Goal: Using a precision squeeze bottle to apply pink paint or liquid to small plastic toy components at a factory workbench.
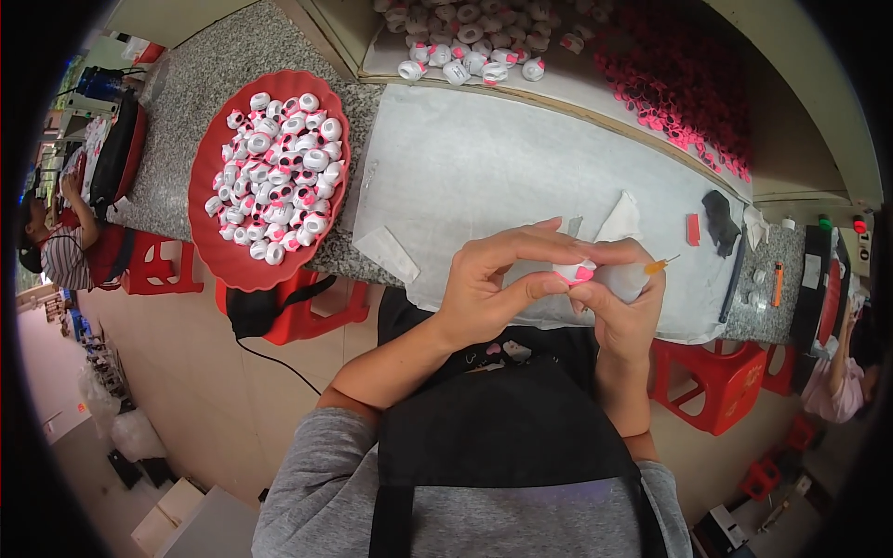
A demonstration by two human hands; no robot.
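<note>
Left hand (488, 284) fingers pinch white-pink cap (574, 272); right hand (621, 288) fingers clenched around small glue bottle (633, 276), near table (484, 167) front edge. Red tray (209, 251) at left edge.

A seated worker in a grey short-sleeved T-shirt, its heathered knit showing at both shoulders, wears a black apron over it; one broad black strap runs up the chest on the left side and the bib spreads dark and plain across the lap. The sleeves end above the elbows, leaving both forearms bare. The left hand (484, 284) and right hand (621, 293) carry no gloves, rings or watch that can be made out, and the nails on the fingers (535, 232) look short and unpainted
</note>
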